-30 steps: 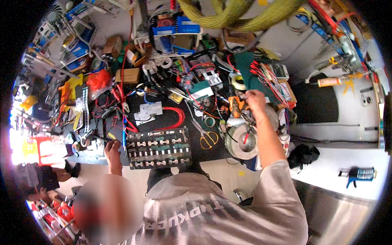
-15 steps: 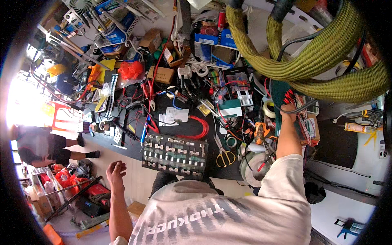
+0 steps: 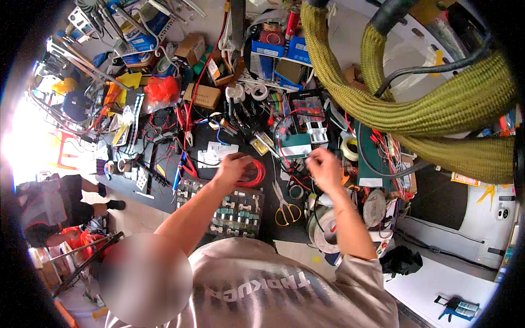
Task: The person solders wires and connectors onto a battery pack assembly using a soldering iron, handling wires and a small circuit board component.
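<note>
My left hand (image 3: 235, 168) is over the top edge of a dark board (image 3: 219, 210) of small metal parts, beside a coil of red wire (image 3: 254, 175) and white paper cards (image 3: 212, 156). Its fingers are curled, and what they hold is hidden. To its right my right hand (image 3: 324, 167) is closed near a green-and-white card (image 3: 295, 147) and a yellowish tape roll (image 3: 348, 146); I cannot make out what is between its fingertips. Orange-handled scissors (image 3: 287, 210) lie between my forearms, left of a large pale spool (image 3: 325, 229).
The dark bench (image 3: 153, 197) holds tangled wires, tools, cardboard boxes (image 3: 202, 95) and blue bins (image 3: 268, 46). Thick yellow sleeved hoses (image 3: 415, 109) hang at upper right. Another person (image 3: 54, 208) is at the far left. A caulking gun (image 3: 456, 307) lies at lower right.
My left hand has risen from the lower left onto the board and wire area. My right hand has come back leftward and down from the bundled wires at the right. The view has shifted too.
</note>
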Motion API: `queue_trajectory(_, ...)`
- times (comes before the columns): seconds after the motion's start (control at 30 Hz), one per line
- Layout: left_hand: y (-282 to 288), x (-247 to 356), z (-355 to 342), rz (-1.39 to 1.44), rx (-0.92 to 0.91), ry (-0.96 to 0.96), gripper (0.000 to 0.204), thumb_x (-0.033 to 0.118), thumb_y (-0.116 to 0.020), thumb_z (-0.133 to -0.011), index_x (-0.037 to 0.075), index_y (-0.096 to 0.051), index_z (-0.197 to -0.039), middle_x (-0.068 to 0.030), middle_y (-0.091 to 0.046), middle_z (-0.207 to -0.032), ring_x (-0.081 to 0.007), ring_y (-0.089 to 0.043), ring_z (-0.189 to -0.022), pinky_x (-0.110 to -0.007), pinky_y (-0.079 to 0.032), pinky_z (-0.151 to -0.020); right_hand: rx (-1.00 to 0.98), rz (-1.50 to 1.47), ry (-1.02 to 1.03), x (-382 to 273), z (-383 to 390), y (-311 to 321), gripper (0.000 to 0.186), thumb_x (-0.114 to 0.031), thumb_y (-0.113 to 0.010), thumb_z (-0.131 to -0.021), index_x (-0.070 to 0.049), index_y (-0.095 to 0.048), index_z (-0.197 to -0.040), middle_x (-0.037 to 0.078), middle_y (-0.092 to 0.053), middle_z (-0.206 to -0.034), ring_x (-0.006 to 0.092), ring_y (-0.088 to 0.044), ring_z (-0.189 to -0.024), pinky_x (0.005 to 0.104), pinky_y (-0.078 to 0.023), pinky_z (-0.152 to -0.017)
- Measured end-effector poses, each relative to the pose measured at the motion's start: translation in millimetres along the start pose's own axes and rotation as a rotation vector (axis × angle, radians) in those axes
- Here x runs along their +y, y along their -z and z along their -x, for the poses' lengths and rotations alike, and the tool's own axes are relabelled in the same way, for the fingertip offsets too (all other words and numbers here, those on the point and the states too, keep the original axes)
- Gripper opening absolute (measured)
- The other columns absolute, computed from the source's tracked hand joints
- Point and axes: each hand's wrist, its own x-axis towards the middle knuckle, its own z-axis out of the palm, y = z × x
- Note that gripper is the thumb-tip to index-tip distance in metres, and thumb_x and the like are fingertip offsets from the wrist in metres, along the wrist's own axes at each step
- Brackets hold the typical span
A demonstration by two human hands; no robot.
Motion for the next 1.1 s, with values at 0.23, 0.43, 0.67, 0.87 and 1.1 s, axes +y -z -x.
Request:
queue_trajectory(0.23,-73.1,-17.8,-62.1,0.322,-0.093,0.317,0.022,0.031,-0.067,-0.099,0.012,-0.067,-0.110,-0.0083,-0.073,-0.098,-0.0239,-0.070,-0.085,-0.044,-0.056,-0.073,-0.009,0.057,-0.145,-18.3,20.9,-60.0,0.018,-0.017,-0.074,-0.090,-0.003,-0.071,-0.101,0.017,-0.077,-0.089,0.0352,-0.076,-0.084,0.0434,-0.057,-0.073)
queue_trajectory(0.43,-84.1,-21.4,-69.9,0.348,-0.102,0.333,0.022,0.032,-0.069,-0.099,0.012,-0.067,-0.107,-0.0074,-0.072,-0.090,-0.0236,-0.069,-0.079,-0.042,-0.056,-0.070,-0.026,0.184,-0.187,-14.0,25.6,-47.7,0.017,-0.018,-0.075,-0.090,-0.005,-0.071,-0.101,0.017,-0.077,-0.092,0.0374,-0.075,-0.086,0.0454,-0.058,-0.075)
queue_trajectory(0.67,-46.3,-17.5,-75.6,0.345,-0.199,0.342,0.024,0.037,-0.069,-0.099,0.013,-0.068,-0.103,-0.0071,-0.074,-0.092,-0.0240,-0.069,-0.080,-0.042,-0.053,-0.068,0.282,0.383,-0.419,-2.1,105.9,150.6,0.019,-0.025,-0.073,-0.091,-0.008,-0.075,-0.099,0.019,-0.076,-0.092,0.0397,-0.074,-0.088,0.0468,-0.058,-0.078)
queue_trajectory(0.87,-62.3,-21.1,-70.1,0.384,-0.202,0.384,0.026,0.034,-0.071,-0.097,0.009,-0.067,-0.105,-0.0079,-0.073,-0.098,-0.0235,-0.067,-0.086,-0.041,-0.055,-0.075,0.188,0.187,-0.592,-68.1,246.7,218.3,0.014,-0.013,-0.067,-0.091,0.000,-0.070,-0.095,0.009,-0.069,-0.078,0.0148,-0.065,-0.068,0.0317,-0.051,-0.065)
queue_trajectory(1.1,-38.6,-19.2,-77.8,0.334,-0.138,0.384,0.022,0.034,-0.067,-0.101,0.011,-0.065,-0.101,-0.0091,-0.073,-0.092,-0.0248,-0.067,-0.080,-0.043,-0.053,-0.070,-0.118,-0.901,-0.527,-182.8,174.5,52.3,0.014,-0.018,-0.070,-0.099,-0.005,-0.067,-0.103,0.000,-0.064,-0.075,0.0053,-0.054,-0.061,0.0254,-0.037,-0.052)
